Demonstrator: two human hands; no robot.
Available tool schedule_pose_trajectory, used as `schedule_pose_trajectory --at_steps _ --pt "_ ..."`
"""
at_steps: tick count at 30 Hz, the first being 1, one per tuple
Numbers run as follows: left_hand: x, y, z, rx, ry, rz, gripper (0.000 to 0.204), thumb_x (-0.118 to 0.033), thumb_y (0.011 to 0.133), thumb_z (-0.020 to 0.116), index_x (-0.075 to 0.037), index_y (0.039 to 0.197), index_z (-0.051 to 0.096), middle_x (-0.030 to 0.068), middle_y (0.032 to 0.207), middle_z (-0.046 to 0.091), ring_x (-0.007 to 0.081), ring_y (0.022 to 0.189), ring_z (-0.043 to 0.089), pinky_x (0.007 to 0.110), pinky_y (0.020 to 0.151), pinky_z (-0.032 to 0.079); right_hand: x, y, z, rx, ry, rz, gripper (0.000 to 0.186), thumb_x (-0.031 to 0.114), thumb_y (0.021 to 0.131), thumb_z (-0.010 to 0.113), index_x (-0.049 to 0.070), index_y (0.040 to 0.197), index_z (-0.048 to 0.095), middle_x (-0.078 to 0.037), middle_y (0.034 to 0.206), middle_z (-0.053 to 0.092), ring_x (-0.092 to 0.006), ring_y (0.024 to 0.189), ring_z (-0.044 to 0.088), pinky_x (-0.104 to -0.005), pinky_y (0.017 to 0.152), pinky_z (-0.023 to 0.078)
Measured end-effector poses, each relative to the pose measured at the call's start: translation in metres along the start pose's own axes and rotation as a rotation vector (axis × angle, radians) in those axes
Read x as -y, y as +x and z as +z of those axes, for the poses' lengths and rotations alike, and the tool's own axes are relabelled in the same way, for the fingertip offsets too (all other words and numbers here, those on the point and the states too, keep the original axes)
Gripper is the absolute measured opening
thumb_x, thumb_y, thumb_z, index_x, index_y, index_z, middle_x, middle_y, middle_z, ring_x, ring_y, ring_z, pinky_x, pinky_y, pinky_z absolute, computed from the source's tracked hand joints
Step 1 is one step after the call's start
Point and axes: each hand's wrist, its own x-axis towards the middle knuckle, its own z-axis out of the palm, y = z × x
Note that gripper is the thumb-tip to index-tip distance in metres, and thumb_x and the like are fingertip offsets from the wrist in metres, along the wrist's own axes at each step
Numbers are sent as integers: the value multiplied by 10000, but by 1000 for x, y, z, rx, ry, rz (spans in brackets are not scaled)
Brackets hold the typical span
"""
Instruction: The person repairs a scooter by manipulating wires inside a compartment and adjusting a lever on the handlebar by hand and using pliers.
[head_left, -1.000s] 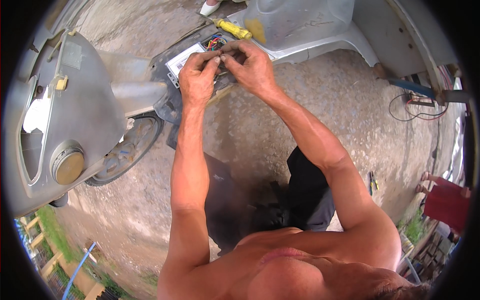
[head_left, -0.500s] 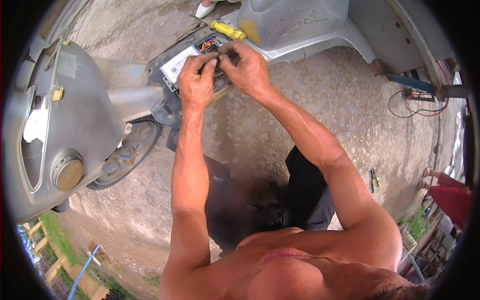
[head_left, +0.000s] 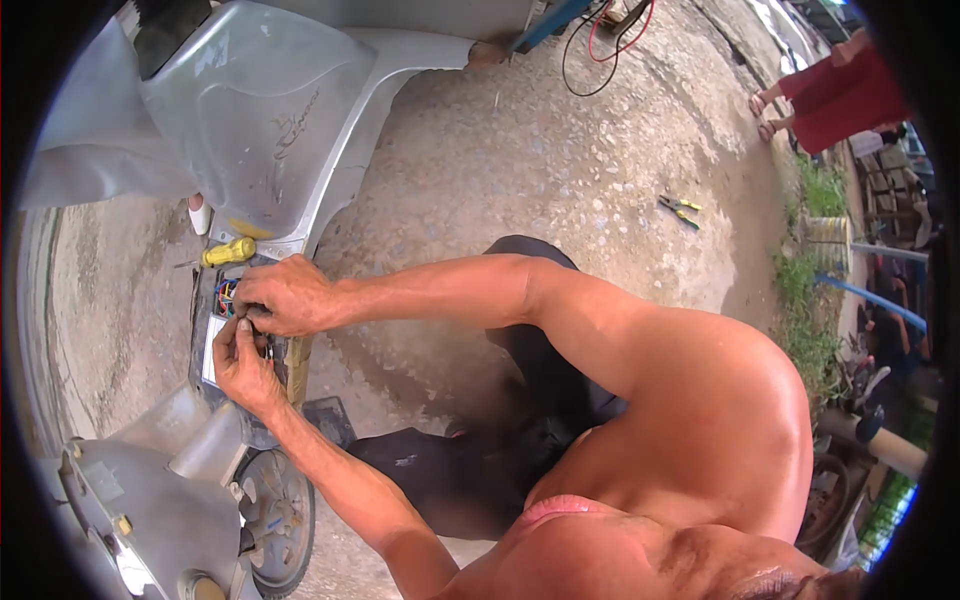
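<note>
My left hand (head_left: 246, 368) and my right hand (head_left: 290, 296) meet over the open floorboard area of a silver-grey scooter. Fingertips of both are pinched close together, and whatever lies between them is too small and hidden to name. Right beside them, a bundle of coloured wires (head_left: 225, 292) shows past the right hand's fingers. A flat box with a white label (head_left: 212, 347) lies by my left fingers, partly covered. Just beyond my right hand, a yellow-handled screwdriver (head_left: 230, 252) rests by the edge of the scooter's rear body panel (head_left: 265, 135).
The scooter's front part, with its wheel (head_left: 277, 525), stands at lower left. Pliers with yellow-green handles (head_left: 682, 209) lie on the rough ground to the right. Black and red cables (head_left: 607, 45) loop near the top. A person in red clothing (head_left: 840, 98) stands at the upper right.
The whole view has turned and shifted, so the hands and scooter now appear farther left. Both hands remain pinched together at the wires; the screwdriver stays beside them.
</note>
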Motion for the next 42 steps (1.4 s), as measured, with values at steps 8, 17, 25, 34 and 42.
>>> schedule_pose_trajectory --at_steps 8,17,25,34,42 --pt "-7 -7 3 -9 61 78 141 -16 925 647 40 1050 612 31 879 602 88 724 531 229 619 467 -2 -3 -3 52 91 3 209 232 742 681 103 905 685 -82 900 668 -320 850 673 -475 688 526" --pt "3 2 0 -12 96 72 109 -41 925 648 20 995 591 39 873 602 94 698 535 237 601 471 -5 -2 -4 19 58 -26 130 214 764 677 114 846 684 -54 843 655 -309 761 667 -452 615 527" --pt "5 2 -5 -20 141 96 88 -55 930 644 -1 979 594 35 887 611 98 709 539 245 619 478 -4 -2 -2 -9 43 -72 127 221 761 685 108 814 663 -59 804 632 -310 729 661 -461 585 511" --pt "8 3 -8 -4 108 93 85 -47 932 635 -6 984 582 29 902 593 94 715 531 240 623 473 -3 -2 -3 -16 42 -87 148 221 755 692 97 823 650 -61 800 625 -305 720 658 -455 573 499" --pt "7 2 -5 23 80 91 174 -48 935 627 9 1086 563 40 918 592 103 763 551 242 650 496 -2 0 -2 44 65 -19 198 237 749 665 89 881 660 -93 852 663 -326 794 672 -478 653 516"
